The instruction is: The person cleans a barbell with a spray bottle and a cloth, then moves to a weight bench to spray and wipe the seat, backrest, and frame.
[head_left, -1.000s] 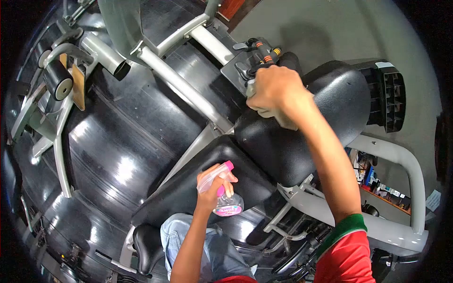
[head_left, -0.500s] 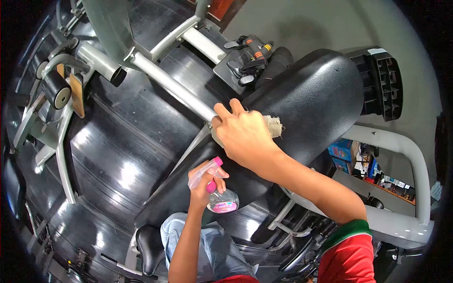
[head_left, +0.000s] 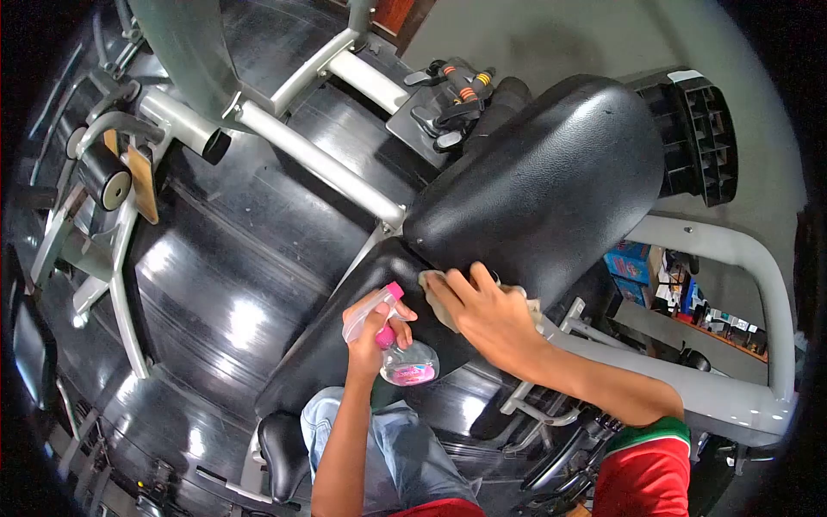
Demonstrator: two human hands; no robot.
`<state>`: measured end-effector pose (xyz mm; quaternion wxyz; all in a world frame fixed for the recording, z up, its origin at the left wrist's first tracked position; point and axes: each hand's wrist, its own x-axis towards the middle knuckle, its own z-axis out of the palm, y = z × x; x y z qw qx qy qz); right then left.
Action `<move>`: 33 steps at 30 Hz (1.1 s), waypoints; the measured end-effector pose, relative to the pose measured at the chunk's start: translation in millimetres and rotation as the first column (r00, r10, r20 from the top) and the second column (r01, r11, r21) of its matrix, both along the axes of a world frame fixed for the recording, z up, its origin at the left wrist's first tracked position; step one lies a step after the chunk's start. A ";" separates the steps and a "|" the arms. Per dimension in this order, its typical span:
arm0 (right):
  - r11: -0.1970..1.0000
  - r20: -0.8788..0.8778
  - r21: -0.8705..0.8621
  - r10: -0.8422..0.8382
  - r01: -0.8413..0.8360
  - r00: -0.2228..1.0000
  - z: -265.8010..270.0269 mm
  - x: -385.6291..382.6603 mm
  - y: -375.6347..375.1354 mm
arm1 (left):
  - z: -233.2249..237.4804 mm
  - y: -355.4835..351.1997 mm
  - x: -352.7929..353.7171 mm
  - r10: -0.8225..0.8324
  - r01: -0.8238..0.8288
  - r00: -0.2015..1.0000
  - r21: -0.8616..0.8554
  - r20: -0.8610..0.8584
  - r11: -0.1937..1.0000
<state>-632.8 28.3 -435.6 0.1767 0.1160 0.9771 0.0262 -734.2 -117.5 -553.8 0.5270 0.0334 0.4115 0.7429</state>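
My left hand (head_left: 376, 326) is wrapped round a clear spray bottle (head_left: 410, 365) with a pink nozzle and a pink label, held over the lower pad near my legs. My right hand (head_left: 487, 310) presses a pale cloth (head_left: 441, 300) onto the black padding, close to the seam between the two pads. Part of the cloth sticks out on both sides of the hand. The larger black pad (head_left: 551, 164) reaches up and right from the seam, and the other black pad (head_left: 332, 345) runs down and left.
A silver frame bar (head_left: 319, 164) meets the bench near the seam. Straps with dark handles (head_left: 461, 95) lie behind the upper pad. A curved grey frame (head_left: 749, 250) stands at the right. More gym equipment (head_left: 108, 177) is at the left.
My right hand and the cloth have moved down and right across the padding, away from the silver bar. My left hand still holds the bottle in nearly the same place.
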 end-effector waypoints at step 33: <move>0.936 -0.324 -0.072 -0.347 0.343 0.880 -12.0 169.1 -3.4 | -6.2 6.8 4.4 -0.196 0.152 0.898 -0.140 -0.394 0.978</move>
